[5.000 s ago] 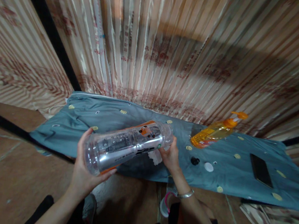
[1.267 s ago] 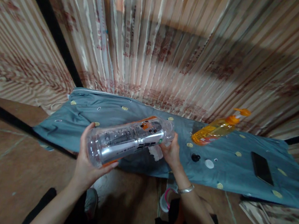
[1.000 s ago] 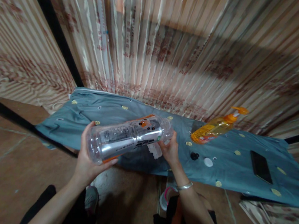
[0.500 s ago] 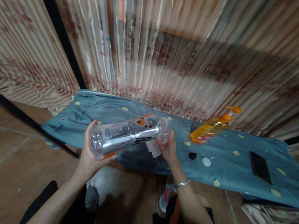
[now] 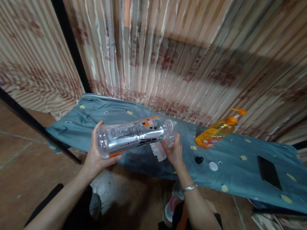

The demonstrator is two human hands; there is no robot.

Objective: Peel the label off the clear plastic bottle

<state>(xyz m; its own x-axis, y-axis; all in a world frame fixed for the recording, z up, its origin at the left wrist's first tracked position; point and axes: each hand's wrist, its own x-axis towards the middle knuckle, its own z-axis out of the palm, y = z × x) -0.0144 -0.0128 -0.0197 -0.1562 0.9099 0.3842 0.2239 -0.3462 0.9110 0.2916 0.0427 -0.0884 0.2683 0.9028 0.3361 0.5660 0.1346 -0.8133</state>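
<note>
A large clear plastic bottle (image 5: 135, 135) with a silver and orange label lies nearly level above the cloth-covered table, its neck to the right. My left hand (image 5: 99, 155) is wrapped round its base end. Near the neck, my right hand (image 5: 173, 152) grips the bottle, and a crumpled white tissue (image 5: 158, 151) hangs below it by the fingers. An orange pump bottle (image 5: 216, 132) stands to the right. In front of it are a small black object (image 5: 199, 160) and a white round cap (image 5: 213, 166).
A dark phone (image 5: 269, 172) lies on the right part of the blue-green cloth (image 5: 236, 181). Pleated curtains (image 5: 174, 68) hang behind the table. Black poles (image 5: 65, 28) slant at the left. My legs and feet are below the front edge.
The view has shifted slightly. Both hands still hold the clear bottle, which looks almost unchanged in position and tilt.
</note>
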